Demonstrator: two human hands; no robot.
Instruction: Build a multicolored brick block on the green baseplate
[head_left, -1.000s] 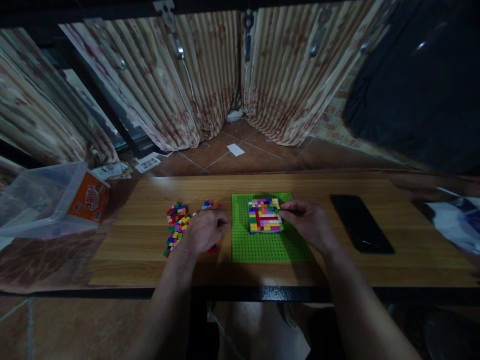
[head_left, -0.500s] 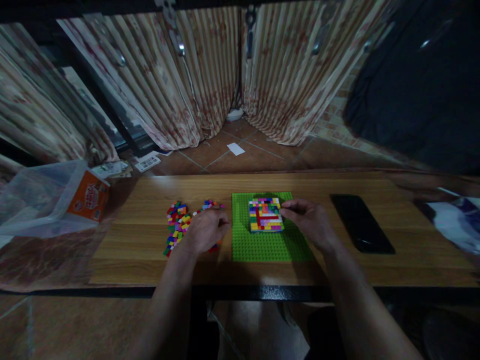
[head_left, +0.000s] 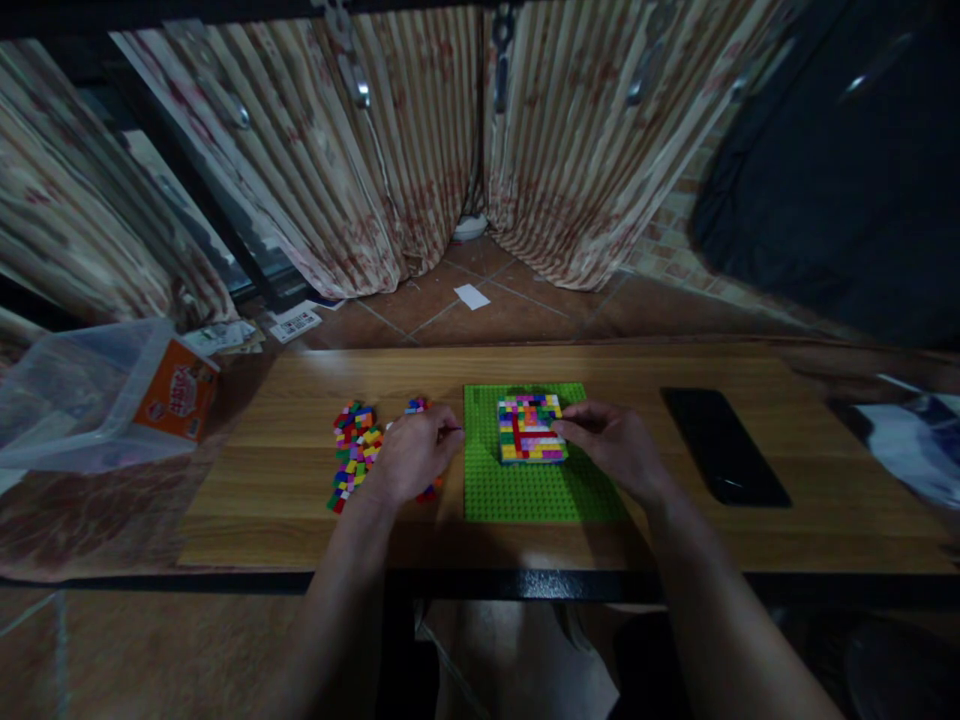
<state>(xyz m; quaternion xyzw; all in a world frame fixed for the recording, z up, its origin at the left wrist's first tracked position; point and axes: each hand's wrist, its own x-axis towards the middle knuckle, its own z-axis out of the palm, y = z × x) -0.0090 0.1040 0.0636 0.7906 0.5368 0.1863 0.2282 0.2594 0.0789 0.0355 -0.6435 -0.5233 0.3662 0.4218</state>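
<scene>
A green baseplate [head_left: 525, 495] lies on the wooden table [head_left: 570, 545]. On its far half sits a square block of many-coloured small bricks [head_left: 529, 428]. My right hand [head_left: 615, 450] rests on the plate, its pinched fingertips touching the block's right edge. My left hand [head_left: 415, 452] lies just left of the plate with fingers curled over a pile of loose coloured bricks [head_left: 355, 450]. What either hand holds is hidden.
A black phone [head_left: 721, 445] lies flat to the right of the plate. A clear plastic tub with an orange box [head_left: 105, 390] stands off the table's left end. Striped curtains [head_left: 420, 150] hang behind. White and blue stuff [head_left: 911, 440] lies at the far right.
My left hand has shifted slightly forward and right toward the plate's edge. My right hand's fingers have edged a little closer onto the brick block.
</scene>
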